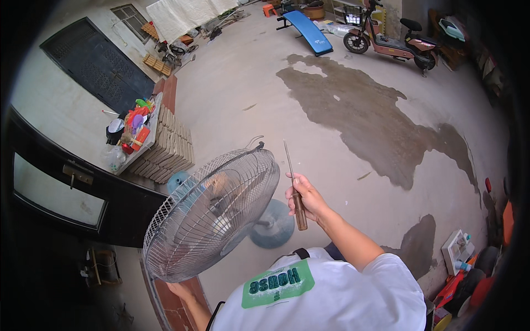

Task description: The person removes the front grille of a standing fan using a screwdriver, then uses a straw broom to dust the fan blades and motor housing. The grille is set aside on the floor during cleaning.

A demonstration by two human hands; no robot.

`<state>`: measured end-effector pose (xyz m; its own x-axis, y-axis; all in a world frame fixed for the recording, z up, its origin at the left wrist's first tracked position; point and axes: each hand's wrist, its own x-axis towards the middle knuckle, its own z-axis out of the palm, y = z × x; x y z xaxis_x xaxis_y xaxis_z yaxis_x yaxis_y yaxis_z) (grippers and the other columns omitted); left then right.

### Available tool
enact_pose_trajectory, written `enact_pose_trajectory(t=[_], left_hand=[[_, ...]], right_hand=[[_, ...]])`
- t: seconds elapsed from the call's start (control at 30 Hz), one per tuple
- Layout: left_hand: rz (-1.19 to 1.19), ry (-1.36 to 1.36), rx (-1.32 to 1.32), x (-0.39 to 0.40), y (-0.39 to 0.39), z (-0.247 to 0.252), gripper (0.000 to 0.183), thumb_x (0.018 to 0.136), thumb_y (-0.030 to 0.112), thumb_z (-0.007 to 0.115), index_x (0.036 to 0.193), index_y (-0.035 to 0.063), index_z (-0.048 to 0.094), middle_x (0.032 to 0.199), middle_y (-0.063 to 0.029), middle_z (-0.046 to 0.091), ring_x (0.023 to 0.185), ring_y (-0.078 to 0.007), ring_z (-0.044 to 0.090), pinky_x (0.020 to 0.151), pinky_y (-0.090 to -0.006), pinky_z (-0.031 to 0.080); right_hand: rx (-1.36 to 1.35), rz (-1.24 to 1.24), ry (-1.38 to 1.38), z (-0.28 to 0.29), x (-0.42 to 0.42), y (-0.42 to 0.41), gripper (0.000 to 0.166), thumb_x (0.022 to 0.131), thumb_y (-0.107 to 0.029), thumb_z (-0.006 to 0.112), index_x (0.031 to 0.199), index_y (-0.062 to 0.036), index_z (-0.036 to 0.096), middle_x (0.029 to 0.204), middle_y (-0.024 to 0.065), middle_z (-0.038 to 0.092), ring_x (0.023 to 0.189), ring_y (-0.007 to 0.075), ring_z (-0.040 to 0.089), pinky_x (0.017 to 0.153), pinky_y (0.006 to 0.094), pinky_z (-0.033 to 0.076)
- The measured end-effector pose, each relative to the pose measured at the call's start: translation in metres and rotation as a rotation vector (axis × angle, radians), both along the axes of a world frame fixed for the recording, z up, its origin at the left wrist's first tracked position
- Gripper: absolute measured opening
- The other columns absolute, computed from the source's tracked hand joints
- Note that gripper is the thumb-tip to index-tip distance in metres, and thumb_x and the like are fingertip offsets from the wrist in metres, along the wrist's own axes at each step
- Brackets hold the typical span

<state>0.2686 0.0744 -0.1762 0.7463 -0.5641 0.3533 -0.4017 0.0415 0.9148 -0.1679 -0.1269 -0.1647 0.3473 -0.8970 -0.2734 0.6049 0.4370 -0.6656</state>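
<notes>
A pedestal fan with a round wire guard (211,219) stands tilted before me, its round blue-grey base (273,229) on the concrete. Through the dusty wires, the blades are hard to make out. My left hand (180,289) holds the guard's lower rim, its fingers partly hidden behind the wires. To the right of the fan, my right hand (306,196) grips a screwdriver (300,211) by its brown handle. The long metal shaft points up and away from me, apart from the guard.
Stacked grey tiles or slabs (169,145) carry a tabletop (145,155) with bags and small items, left of the fan. A dark door (136,211) stands nearby. Wet patches (364,120) mark the floor. Farther off are a blue exercise bench (306,31) and an electric scooter (389,43).
</notes>
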Motion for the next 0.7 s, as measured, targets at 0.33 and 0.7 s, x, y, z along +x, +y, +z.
enact_pose_trajectory(t=[0.33, 0.7], left_hand=[[0.375, -1.175, 0.018, -0.219, -0.066, 0.158, 0.047, 0.095, 0.031, 0.036, 0.13, 0.0003, 0.039, 0.137, -0.0173, 0.038, 0.128, -0.0346, 0.033, 0.107, -0.05, 0.019], [0.169, -1.227, 0.388, -0.261, -0.151, 0.205, 0.034, 0.08, 0.022, 0.059, 0.112, 0.0094, 0.059, 0.11, -0.0064, 0.059, 0.105, -0.0255, 0.051, 0.094, -0.04, 0.033]], right_hand=[[0.001, 0.295, -0.074, 0.018, -0.026, -0.064, 0.054, 0.091, -0.013, 0.041, 0.139, -0.0113, 0.016, 0.086, 0.0082, 0.054, 0.061, 0.0131, 0.052, 0.043, 0.0291, 0.047], [-0.131, 0.54, -0.016, 0.045, -0.023, -0.107, 0.053, 0.095, -0.018, 0.036, 0.141, -0.0065, 0.013, 0.081, 0.0075, 0.055, 0.051, 0.0108, 0.047, 0.04, 0.0252, 0.043]])
